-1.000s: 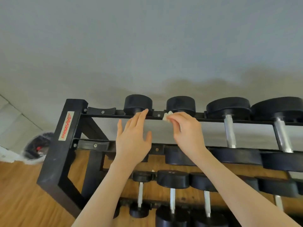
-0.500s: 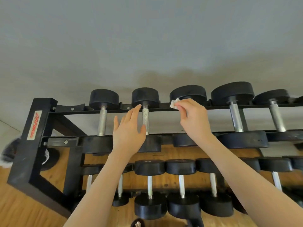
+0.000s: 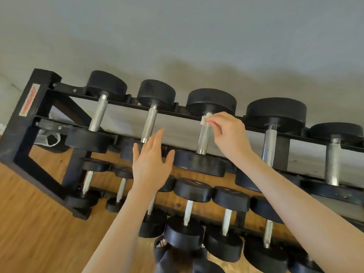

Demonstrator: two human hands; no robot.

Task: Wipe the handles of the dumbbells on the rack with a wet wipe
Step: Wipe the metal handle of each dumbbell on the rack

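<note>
1. The black rack (image 3: 27, 123) stands on a wooden floor (image 3: 35, 223) against a plain grey wall (image 3: 177, 32).
2. The right hand (image 3: 230, 133) pinches a white wet wipe (image 3: 205, 119) against the top of the third dumbbell handle (image 3: 203, 137) from the rack's left post.
3. The left hand (image 3: 151, 164), fingers straight, holds nothing just below the second handle (image 3: 149, 125).

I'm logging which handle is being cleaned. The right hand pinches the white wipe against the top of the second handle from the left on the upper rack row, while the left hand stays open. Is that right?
Not quite: it is the third handle from the left, not the second. The head view shows the right hand pinching the white wipe at its top on the upper rack row, with the left hand open.
</note>
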